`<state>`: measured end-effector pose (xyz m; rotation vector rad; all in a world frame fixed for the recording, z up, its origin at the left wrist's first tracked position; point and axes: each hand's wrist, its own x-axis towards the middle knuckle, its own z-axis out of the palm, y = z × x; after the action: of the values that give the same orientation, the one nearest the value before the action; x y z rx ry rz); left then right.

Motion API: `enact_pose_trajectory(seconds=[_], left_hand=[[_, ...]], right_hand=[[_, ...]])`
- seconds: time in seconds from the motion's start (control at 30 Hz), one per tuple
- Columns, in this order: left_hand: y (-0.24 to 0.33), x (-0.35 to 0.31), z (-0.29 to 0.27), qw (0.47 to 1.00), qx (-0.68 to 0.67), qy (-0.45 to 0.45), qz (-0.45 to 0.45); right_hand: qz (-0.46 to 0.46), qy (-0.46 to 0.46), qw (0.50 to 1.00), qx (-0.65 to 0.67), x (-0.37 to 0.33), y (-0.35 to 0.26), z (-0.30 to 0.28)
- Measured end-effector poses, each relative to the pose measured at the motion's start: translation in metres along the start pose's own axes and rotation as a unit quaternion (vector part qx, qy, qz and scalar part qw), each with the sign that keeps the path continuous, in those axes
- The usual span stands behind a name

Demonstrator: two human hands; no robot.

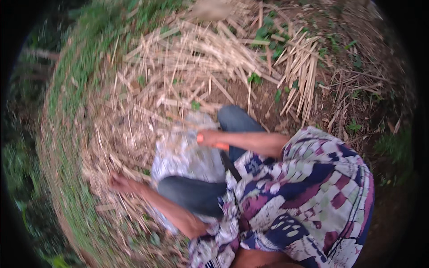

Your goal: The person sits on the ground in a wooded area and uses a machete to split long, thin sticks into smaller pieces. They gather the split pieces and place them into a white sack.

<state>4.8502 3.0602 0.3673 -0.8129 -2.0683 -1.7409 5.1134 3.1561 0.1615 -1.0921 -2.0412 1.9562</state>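
My right hand [209,137] is closed around an orange handle [222,146] over my lap. A dark, flat strip [230,166] lies just below it, between my knees; blur hides whether it is this tool's blade. My left hand [119,182] reaches out to the left, low among pale split strips [127,167] on the ground. Its fingers are smeared, so I cannot make out whether they grip a strip. A whitish plastic sheet or sack [185,154] is spread between and in front of my bent legs, with pale scraps on it.
A large loose heap of pale split strips [196,49] lies ahead. To its right is a neater bundle of strips [301,73], with dark twigs [357,85] beyond. Green grass [71,102] runs along the left side. Brown soil [263,96] shows between the piles.
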Motion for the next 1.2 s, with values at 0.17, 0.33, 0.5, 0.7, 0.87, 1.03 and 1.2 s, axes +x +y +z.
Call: enact_pose_trajectory(seconds=[0.17,0.33,0.5,0.7,0.87,1.03,1.2], left_hand=[[-0.015,-0.004,0.007,0.988,-0.130,0.028,-0.081],[-0.041,-0.008,-0.010,0.969,-0.187,0.127,-0.099],[-0.017,-0.033,0.006,0.994,-0.080,0.073,-0.021],[-0.002,-0.054,0.006,0.996,0.050,-0.006,0.076],[0.010,-0.059,0.012,1.000,0.011,-0.025,0.005],[0.003,-0.051,0.007,0.997,0.073,0.004,-0.005],[0.021,-0.046,0.020,0.997,0.063,-0.046,-0.012]], right_hand=[[0.086,0.020,0.991,0.099,-0.023,-0.016,-0.003],[0.088,0.007,0.993,0.083,-0.042,-0.052,-0.006],[0.050,0.014,0.998,-0.040,-0.051,-0.092,-0.012],[-0.104,-0.039,0.973,-0.202,-0.049,-0.125,-0.001],[-0.110,-0.009,0.966,-0.232,-0.031,-0.086,0.001],[-0.135,-0.031,0.957,-0.255,-0.033,-0.103,-0.001],[-0.101,-0.010,0.948,-0.301,-0.011,-0.082,-0.029]])
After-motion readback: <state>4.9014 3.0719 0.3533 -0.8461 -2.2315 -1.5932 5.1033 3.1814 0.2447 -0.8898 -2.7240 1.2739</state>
